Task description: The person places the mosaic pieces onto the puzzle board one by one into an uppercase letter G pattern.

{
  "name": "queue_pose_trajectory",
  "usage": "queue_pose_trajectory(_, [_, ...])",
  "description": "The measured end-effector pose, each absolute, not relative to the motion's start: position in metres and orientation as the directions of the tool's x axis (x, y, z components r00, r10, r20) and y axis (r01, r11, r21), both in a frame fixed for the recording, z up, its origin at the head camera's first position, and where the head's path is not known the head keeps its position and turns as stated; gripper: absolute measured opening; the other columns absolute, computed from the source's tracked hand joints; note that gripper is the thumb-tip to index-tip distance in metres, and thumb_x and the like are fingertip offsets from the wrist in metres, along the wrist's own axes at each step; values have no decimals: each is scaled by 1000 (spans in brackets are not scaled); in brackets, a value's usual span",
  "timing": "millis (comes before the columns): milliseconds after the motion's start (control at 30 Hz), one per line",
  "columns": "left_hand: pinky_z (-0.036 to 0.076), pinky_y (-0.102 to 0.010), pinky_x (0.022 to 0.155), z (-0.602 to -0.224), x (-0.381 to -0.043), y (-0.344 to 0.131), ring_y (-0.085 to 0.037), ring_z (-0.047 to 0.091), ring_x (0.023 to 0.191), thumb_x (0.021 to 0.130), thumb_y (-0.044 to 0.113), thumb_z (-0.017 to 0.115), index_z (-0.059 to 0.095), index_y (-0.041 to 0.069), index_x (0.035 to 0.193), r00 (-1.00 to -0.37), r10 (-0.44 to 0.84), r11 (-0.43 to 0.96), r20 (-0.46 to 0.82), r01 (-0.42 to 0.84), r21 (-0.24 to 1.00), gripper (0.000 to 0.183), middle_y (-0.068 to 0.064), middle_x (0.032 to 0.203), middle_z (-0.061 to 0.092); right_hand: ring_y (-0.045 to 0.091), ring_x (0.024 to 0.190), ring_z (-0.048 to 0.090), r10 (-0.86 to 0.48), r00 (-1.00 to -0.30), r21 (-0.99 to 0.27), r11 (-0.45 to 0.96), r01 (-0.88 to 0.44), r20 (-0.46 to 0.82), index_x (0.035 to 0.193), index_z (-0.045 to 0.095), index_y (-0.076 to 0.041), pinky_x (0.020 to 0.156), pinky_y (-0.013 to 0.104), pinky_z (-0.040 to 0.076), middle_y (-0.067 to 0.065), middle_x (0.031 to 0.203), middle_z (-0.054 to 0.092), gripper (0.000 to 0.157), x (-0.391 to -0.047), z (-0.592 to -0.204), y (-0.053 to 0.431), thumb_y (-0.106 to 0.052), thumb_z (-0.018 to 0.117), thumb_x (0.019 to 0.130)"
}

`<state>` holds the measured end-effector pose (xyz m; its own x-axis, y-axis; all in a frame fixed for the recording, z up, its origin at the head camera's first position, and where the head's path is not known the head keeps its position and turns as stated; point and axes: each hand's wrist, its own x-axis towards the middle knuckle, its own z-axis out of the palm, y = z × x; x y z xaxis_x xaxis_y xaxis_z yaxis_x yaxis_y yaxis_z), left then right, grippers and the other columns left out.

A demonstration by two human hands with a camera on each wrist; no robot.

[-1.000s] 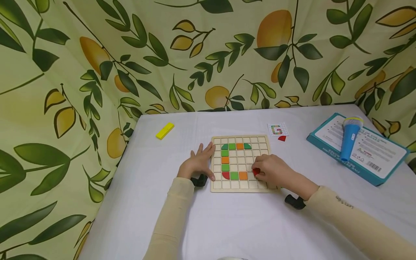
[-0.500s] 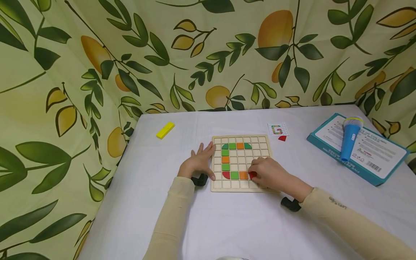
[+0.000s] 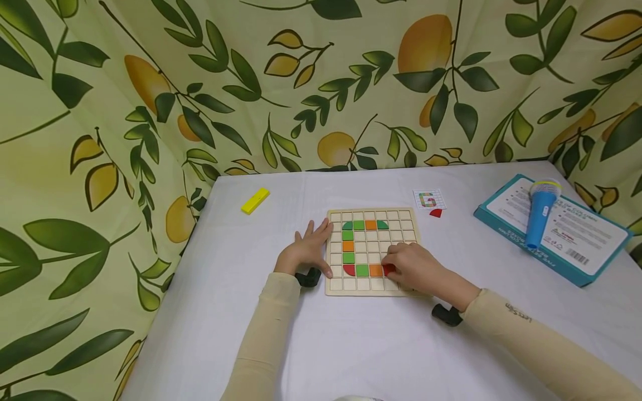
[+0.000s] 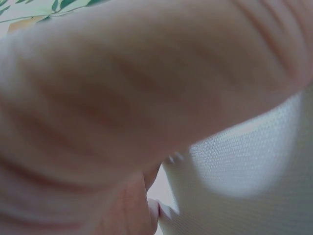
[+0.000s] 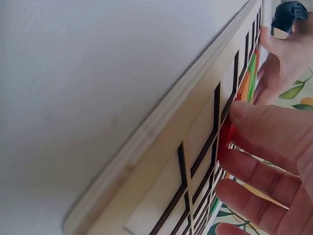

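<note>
A wooden grid board (image 3: 362,247) lies on the white table with green, orange and red tiles set in a C-shaped run. My right hand (image 3: 413,266) pinches a red tile (image 5: 225,132) between thumb and index finger, at the cell just right of the lower row's orange tile (image 3: 375,270). The fingers partly cover that tile's shape. Along the board's left edge rests my left hand (image 3: 305,252), its fingers spread and its thumb at the lower corner. Skin and sleeve fill most of the left wrist view.
Beyond the board lie a small pattern card (image 3: 429,199) and a loose red quarter-round tile (image 3: 436,213). A teal box (image 3: 501,220) bearing a blue toy microphone (image 3: 540,217) is at the right. Toward the back left is a yellow block (image 3: 255,201).
My right hand has moved slightly left and down with the red tile, bringing it beside the orange tile in the lower row. My left hand stays in place.
</note>
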<state>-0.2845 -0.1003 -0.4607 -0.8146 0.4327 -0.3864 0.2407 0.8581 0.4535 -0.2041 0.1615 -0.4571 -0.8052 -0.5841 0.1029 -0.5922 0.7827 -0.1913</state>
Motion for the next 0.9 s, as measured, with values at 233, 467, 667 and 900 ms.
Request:
queue_pose_trajectory(233, [-10, -59, 105, -460, -285, -99, -25, -19, 138, 44, 36, 91, 5, 23, 149, -810, 441, 853, -387, 245, 460, 136, 10, 154, -8, 11, 73, 51, -572, -815, -201, 791, -578, 94, 95, 72, -13, 67, 31, 42, -5, 83, 60, 25, -205, -455, 163, -24, 78, 73])
queue_pose_trajectory(467, [-10, -58, 105, -456, -284, -98, -26, -18, 138, 46, 36, 91, 5, 23, 149, -807, 443, 854, -390, 248, 457, 135, 9, 154, -8, 18, 84, 59, -515, -852, -284, 806, -519, 98, 98, 72, -6, 72, 35, 50, 1, 92, 65, 28, -204, -445, 184, -17, 78, 73])
queue_pose_trajectory(667, [-9, -58, 106, -455, -285, -99, -26, -18, 138, 47, 34, 90, 5, 23, 149, -808, 436, 857, -397, 239, 456, 134, 8, 154, -8, 22, 88, 60, -433, -897, -277, 854, -440, 91, 98, 73, -6, 74, 40, 52, 4, 93, 66, 29, -200, -443, 212, -17, 78, 72])
queue_pose_trajectory(900, [-10, -57, 106, -461, -286, -100, -24, -19, 138, 45, 37, 90, 5, 24, 149, -809, 432, 860, -399, 236, 452, 135, 10, 154, -9, 22, 86, 61, -410, -911, -264, 873, -409, 57, 93, 74, -7, 73, 40, 53, 2, 90, 66, 25, -187, -445, 241, -17, 79, 71])
